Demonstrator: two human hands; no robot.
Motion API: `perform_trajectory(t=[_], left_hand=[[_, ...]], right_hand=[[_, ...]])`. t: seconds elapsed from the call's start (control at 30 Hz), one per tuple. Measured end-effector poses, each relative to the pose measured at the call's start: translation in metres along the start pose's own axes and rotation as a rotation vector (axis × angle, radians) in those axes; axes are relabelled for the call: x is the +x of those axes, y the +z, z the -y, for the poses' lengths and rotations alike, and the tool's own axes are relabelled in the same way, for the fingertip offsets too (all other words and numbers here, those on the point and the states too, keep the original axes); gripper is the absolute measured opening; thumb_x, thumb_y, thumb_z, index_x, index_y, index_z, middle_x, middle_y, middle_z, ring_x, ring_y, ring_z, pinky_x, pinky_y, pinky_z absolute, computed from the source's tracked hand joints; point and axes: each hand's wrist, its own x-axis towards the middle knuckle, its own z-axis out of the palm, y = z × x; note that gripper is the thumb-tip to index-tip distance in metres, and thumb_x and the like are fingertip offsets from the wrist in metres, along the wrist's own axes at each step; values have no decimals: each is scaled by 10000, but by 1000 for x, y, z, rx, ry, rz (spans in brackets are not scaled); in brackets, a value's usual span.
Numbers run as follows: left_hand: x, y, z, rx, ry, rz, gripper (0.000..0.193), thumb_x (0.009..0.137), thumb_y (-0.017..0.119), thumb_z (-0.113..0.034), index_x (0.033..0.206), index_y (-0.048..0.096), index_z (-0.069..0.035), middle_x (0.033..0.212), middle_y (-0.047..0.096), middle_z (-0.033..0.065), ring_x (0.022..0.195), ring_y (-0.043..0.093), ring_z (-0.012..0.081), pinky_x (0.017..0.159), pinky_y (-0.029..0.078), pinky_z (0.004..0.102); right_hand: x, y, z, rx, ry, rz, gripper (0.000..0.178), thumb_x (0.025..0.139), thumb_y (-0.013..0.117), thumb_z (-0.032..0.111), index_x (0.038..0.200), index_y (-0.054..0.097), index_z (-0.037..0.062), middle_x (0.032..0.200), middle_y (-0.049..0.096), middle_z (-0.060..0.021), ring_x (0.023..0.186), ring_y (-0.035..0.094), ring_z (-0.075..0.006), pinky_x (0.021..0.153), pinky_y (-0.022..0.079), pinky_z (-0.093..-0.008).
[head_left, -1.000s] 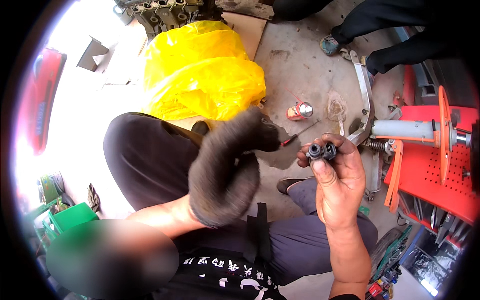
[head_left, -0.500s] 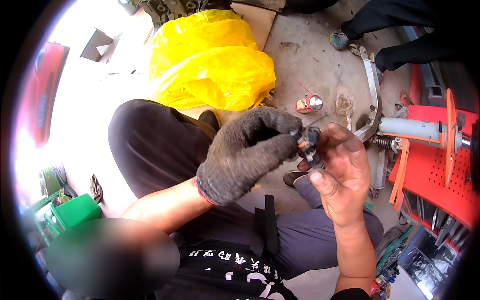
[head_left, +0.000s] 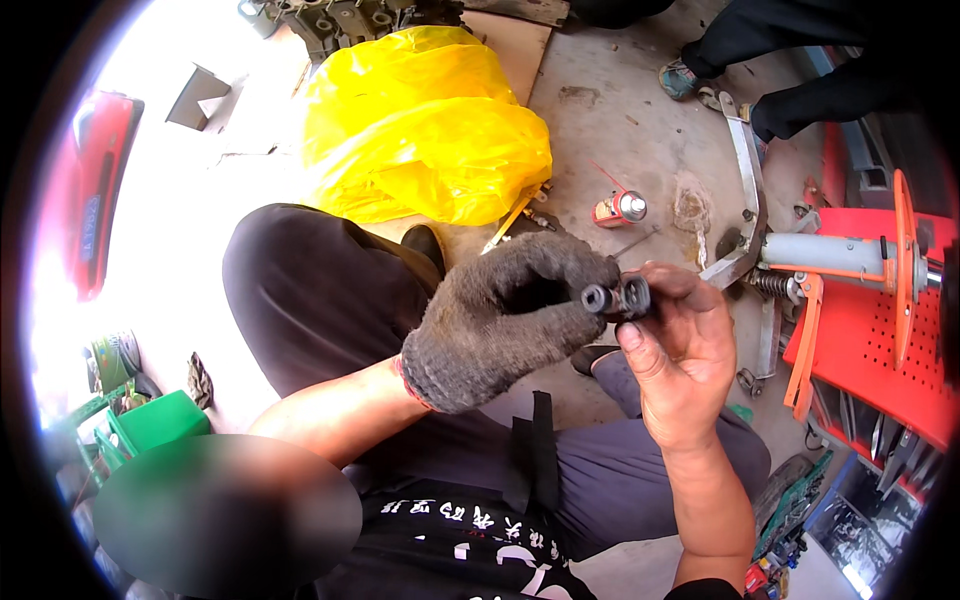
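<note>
Between my hands is a small black part with a round port and an oval plug socket, which looks like a fuel injector [head_left: 618, 298]. My left hand [head_left: 510, 315], in a dark grey knitted glove, pinches it from the left with thumb and forefinger. From the right, my bare right hand [head_left: 685, 340], its fingers darkly stained, holds the other side between curled fingers and thumb. The two open ends of the injector face up. Its underside and part of its body are hidden by my fingers.
A red and white spray can [head_left: 620, 208] stands on the floor beyond my hands, near a yellow plastic sheet [head_left: 430, 130]. An engine block [head_left: 340, 25] lies behind the sheet. At right are a jack [head_left: 825, 255] and a red tool cart [head_left: 880, 370]. Another person's legs [head_left: 775, 50] are at upper right.
The fuel injector has been turned so that its round port and socket now face up. Both hands have shifted slightly, and my right fingers have closed in nearer to it.
</note>
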Motion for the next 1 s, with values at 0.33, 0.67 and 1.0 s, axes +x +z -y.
perform_trajectory(t=[0.33, 0.67, 1.0], left_hand=[[-4, -8, 1, 321, 183, 78, 300, 887, 734, -14, 1176, 658, -7, 1131, 667, 68, 1031, 629, 147, 919, 520, 325], [2, 0, -7, -66, -199, -56, 312, 915, 691, -27, 1216, 625, 19, 1128, 661, 91, 1008, 655, 176, 930, 531, 339], [1, -6, 12, 439, 320, 89, 338, 842, 801, -71, 1153, 683, -13, 1127, 674, 103, 1062, 639, 223, 951, 507, 378]], right_hand=[[-6, -2, -4, -80, 88, 19, 405, 794, 666, -159, 1158, 585, 0, 1231, 568, -116, 1148, 588, -188, 978, 486, -310], [1, 1, 5, -197, -26, 62, 360, 845, 765, -44, 1143, 563, -24, 1178, 520, -123, 1077, 575, -171, 954, 530, -312], [-7, -3, -8, -85, 55, 48, 385, 838, 741, -66, 1174, 559, -15, 1263, 561, -146, 1162, 587, -217, 1019, 498, -361]])
